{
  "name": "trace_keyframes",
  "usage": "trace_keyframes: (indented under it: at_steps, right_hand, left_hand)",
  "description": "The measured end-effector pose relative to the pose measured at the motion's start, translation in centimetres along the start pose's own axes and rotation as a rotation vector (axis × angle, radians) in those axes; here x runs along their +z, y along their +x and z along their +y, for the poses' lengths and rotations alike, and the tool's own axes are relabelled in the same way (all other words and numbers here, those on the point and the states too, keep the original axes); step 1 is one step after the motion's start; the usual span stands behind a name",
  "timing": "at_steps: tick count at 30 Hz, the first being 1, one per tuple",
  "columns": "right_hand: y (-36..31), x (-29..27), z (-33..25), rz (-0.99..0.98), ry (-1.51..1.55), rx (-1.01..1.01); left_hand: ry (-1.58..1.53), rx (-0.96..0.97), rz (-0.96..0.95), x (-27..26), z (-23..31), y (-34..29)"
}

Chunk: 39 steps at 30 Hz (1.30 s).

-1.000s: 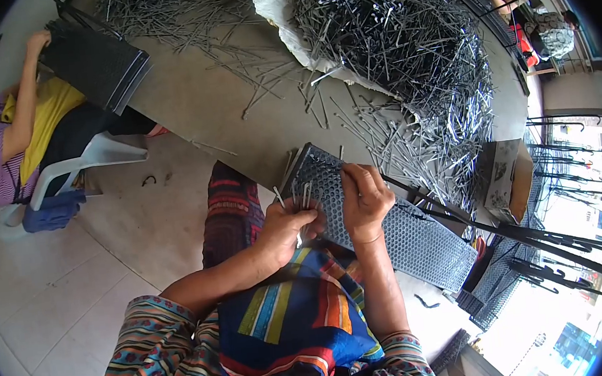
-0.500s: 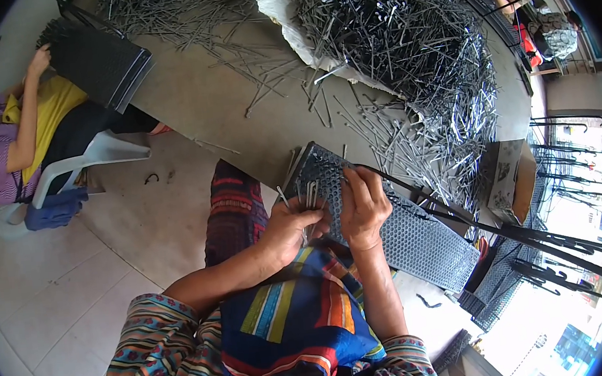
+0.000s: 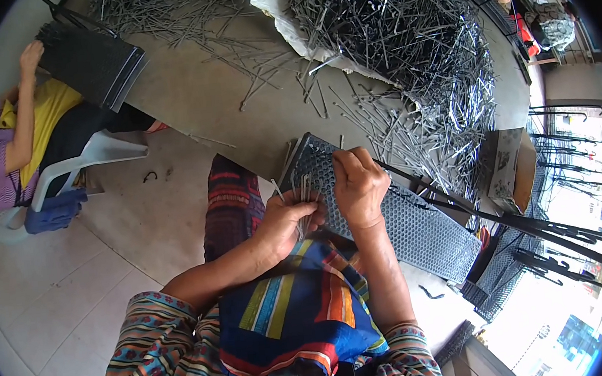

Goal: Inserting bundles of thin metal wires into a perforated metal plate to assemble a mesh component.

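The left hand (image 3: pixel 286 222) pinches several rods (image 3: pixel 305 189) between its fingers, the right hand (image 3: pixel 361 188) curls its fingers over the panel (image 3: pixel 425 232), any hold hidden, and beyond, on the surface (image 3: pixel 225 115), lies a heap (image 3: pixel 391 31) of loose rods.

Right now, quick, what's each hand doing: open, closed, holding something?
Left hand: closed on several thin rods.
Right hand: closed, fingers curled over the perforated panel; whether its grip holds anything can't be told.
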State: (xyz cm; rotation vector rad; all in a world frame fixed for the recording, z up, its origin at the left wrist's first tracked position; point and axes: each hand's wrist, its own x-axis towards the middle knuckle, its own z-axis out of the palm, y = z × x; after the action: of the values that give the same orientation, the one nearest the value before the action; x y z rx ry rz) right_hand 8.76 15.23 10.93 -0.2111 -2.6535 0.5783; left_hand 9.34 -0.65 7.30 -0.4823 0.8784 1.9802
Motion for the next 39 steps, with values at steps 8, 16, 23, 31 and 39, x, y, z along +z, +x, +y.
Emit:
trace_keyframes:
  at_steps: [8,16,23,31,39]
  right_hand:
    - [0.2,-0.3,0.6,-0.077,-0.045,-0.128]
    - [-1.0,-1.2,0.7,-0.011,0.334,0.142]
    - [-3.5,-1.6,-0.1,-0.003,0.967,0.763]
    - [-3.0,0.2,2.0,0.339,0.46,0.282]
    - [-2.5,0.2,1.6,0.3,0.308,0.197]
  left_hand:
    - [-0.027,-0.034,-0.01,0.1,0.2,0.4]
    - [-0.002,-0.037,-0.06,0.3,0.1,0.1]
    - [0.078,-0.022,0.054,0.8,-0.1,0.0]
    - [0.193,0.063,0.056,0.8,-0.3,-0.1]
    - [0.12,0.034,0.078,1.0,0.1,-0.1]
